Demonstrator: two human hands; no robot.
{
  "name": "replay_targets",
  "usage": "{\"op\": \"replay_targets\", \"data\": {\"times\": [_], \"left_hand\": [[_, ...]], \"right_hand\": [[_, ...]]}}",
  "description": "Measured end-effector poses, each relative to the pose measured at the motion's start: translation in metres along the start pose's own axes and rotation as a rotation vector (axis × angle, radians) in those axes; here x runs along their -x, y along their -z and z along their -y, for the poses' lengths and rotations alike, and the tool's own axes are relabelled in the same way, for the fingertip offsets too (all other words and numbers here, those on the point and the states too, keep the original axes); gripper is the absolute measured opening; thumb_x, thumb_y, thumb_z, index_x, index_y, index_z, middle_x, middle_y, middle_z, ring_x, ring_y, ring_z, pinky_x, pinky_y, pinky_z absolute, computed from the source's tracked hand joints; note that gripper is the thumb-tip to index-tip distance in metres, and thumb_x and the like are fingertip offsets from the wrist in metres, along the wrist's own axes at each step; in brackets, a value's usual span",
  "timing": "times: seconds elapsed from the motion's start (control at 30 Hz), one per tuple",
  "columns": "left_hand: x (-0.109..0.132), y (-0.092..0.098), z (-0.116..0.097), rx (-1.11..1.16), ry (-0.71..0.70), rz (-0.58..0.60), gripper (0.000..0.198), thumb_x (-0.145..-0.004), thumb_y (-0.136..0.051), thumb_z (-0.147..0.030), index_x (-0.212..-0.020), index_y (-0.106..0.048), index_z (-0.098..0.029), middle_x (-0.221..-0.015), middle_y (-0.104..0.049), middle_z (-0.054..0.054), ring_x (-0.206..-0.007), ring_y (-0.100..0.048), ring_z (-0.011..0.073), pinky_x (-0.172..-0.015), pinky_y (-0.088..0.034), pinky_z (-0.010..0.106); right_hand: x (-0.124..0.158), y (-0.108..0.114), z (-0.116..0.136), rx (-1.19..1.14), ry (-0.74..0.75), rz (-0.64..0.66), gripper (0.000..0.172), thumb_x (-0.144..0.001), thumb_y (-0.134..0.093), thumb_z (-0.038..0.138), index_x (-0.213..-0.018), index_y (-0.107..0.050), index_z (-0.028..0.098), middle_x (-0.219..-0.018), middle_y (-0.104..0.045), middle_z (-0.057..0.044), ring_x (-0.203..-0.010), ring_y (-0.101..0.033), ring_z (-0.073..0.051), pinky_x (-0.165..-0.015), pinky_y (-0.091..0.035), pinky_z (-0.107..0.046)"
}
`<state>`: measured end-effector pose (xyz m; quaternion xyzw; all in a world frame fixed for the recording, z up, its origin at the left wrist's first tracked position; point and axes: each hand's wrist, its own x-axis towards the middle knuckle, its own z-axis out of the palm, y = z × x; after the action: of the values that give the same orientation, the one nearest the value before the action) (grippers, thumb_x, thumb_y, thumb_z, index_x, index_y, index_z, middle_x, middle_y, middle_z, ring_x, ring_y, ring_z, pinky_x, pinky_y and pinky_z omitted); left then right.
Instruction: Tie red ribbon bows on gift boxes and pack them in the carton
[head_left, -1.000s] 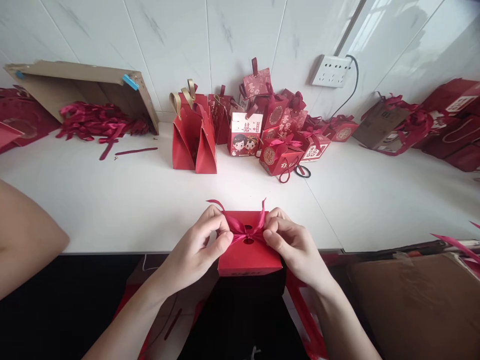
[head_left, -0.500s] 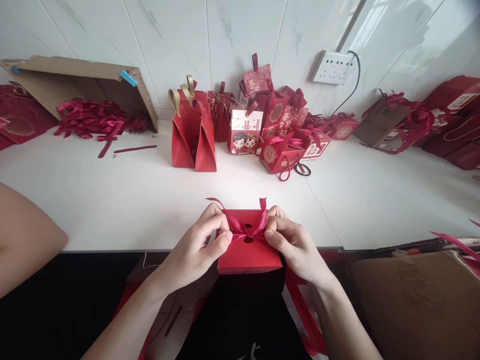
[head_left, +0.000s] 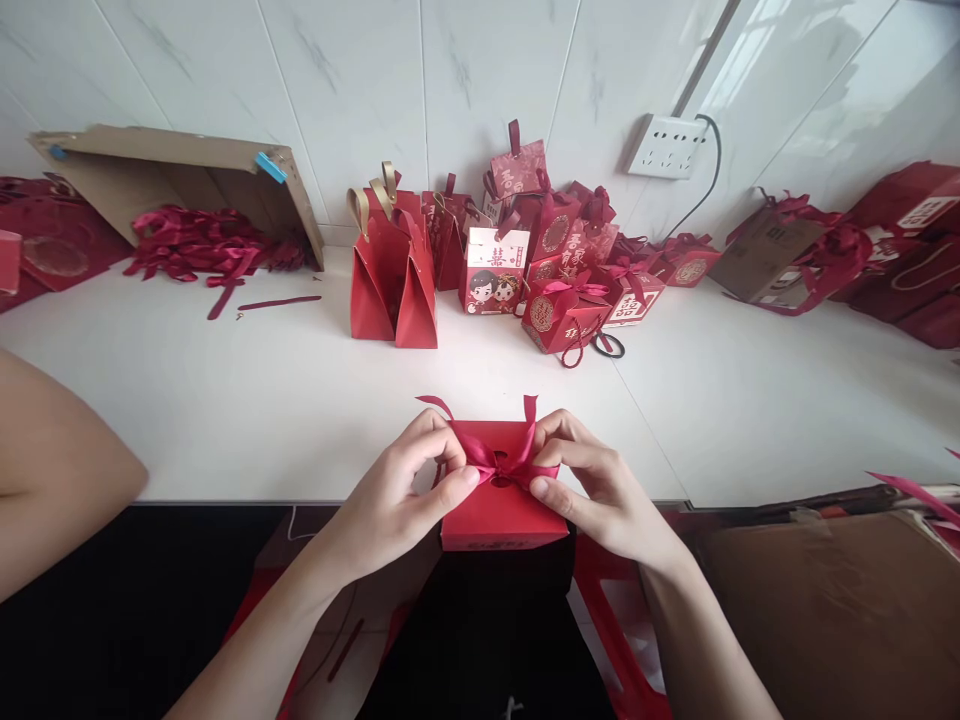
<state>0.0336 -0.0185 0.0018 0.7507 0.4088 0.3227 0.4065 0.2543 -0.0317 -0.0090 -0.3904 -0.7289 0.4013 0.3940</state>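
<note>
A red gift box point(head_left: 502, 525) lies in front of me at the table's near edge, its top facing up with a dark hole in the middle. Across that top runs a dark pink satin ribbon point(head_left: 501, 468), tied in a bow with two loose tails pointing up. My left hand point(head_left: 424, 475) pinches the bow's left loop between thumb and fingers. On the other side, my right hand point(head_left: 581, 480) has thumb and fingers closed on the right loop, which shows partly between them.
Red gift bags point(head_left: 394, 280) and several ribboned boxes point(head_left: 566, 315) stand against the tiled wall. A cardboard box point(head_left: 300, 195) at left holds loose ribbons point(head_left: 202, 240). Another person's arm point(head_left: 60, 460) rests at left. A large carton point(head_left: 825, 610) stands at lower right.
My left thumb has moved in closer to the knot. My right fingers have opened slightly, and more of the right loop shows. The view has shifted a little.
</note>
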Motion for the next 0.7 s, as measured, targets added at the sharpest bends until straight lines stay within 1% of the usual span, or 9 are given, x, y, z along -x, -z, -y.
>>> {"op": "replay_targets", "data": {"times": [0.07,0.17,0.27,0.43,0.53,0.63,0.7], "left_hand": [[-0.0006,-0.0005,-0.0001,-0.008,0.003,0.002,0.024,-0.089,-0.048,-0.032,-0.069,-0.047,-0.02,-0.076,-0.045,0.0,-0.071,-0.045,0.0129,-0.066,-0.04,0.026],[-0.0013,-0.0016,0.0011,-0.03,0.005,-0.008,0.027,-0.091,-0.045,-0.032,-0.066,-0.043,-0.02,-0.074,-0.044,0.0,-0.07,-0.044,0.0132,-0.065,-0.04,0.027],[-0.0013,-0.0024,0.0028,-0.053,-0.008,-0.017,0.03,-0.091,-0.044,-0.031,-0.064,-0.038,-0.02,-0.072,-0.041,0.0,-0.068,-0.043,0.0127,-0.064,-0.04,0.026],[-0.0018,-0.0034,0.0037,-0.081,-0.008,-0.033,0.03,-0.089,-0.046,-0.029,-0.062,-0.036,-0.02,-0.07,-0.04,-0.001,-0.066,-0.042,0.0125,-0.061,-0.04,0.026],[-0.0019,-0.0036,0.0029,-0.084,-0.006,-0.041,0.03,-0.088,-0.047,-0.028,-0.061,-0.037,-0.019,-0.07,-0.04,-0.001,-0.066,-0.043,0.0124,-0.061,-0.04,0.026],[-0.0009,-0.0031,0.0014,-0.084,-0.005,-0.045,0.029,-0.089,-0.047,-0.028,-0.062,-0.038,-0.019,-0.072,-0.042,-0.001,-0.068,-0.044,0.0121,-0.062,-0.04,0.025],[-0.0001,-0.0027,0.0001,-0.088,-0.014,-0.05,0.029,-0.089,-0.047,-0.029,-0.063,-0.041,-0.019,-0.073,-0.044,-0.001,-0.068,-0.045,0.0123,-0.063,-0.041,0.026]], "right_hand": [[-0.0007,0.0004,-0.001,-0.023,-0.011,-0.009,0.022,-0.088,-0.056,0.033,-0.071,-0.057,0.019,-0.089,-0.05,-0.005,-0.085,-0.05,-0.017,-0.078,-0.043,-0.032],[-0.0016,-0.0013,-0.0031,-0.072,-0.026,-0.039,0.031,-0.089,-0.054,0.034,-0.063,-0.047,0.019,-0.086,-0.049,-0.004,-0.082,-0.049,-0.016,-0.074,-0.044,-0.031],[-0.0027,-0.004,-0.0045,-0.095,-0.031,-0.044,0.033,-0.089,-0.053,0.032,-0.06,-0.043,0.019,-0.084,-0.046,-0.003,-0.078,-0.048,-0.015,-0.071,-0.043,-0.03],[-0.0044,-0.0074,-0.006,-0.119,-0.035,-0.061,0.037,-0.087,-0.053,0.033,-0.056,-0.039,0.018,-0.082,-0.044,-0.003,-0.075,-0.046,-0.015,-0.066,-0.042,-0.03],[-0.004,-0.0066,-0.0063,-0.128,-0.03,-0.078,0.039,-0.087,-0.054,0.036,-0.055,-0.041,0.018,-0.081,-0.045,-0.003,-0.075,-0.047,-0.015,-0.067,-0.041,-0.03],[-0.0021,-0.0043,-0.0044,-0.133,-0.035,-0.087,0.038,-0.088,-0.053,0.039,-0.057,-0.05,0.018,-0.081,-0.048,-0.004,-0.078,-0.049,-0.016,-0.067,-0.041,-0.03],[0.0001,-0.0033,-0.0012,-0.112,-0.035,-0.111,0.034,-0.089,-0.053,0.039,-0.062,-0.055,0.019,-0.084,-0.049,-0.005,-0.08,-0.05,-0.017,-0.068,-0.042,-0.03]]}}
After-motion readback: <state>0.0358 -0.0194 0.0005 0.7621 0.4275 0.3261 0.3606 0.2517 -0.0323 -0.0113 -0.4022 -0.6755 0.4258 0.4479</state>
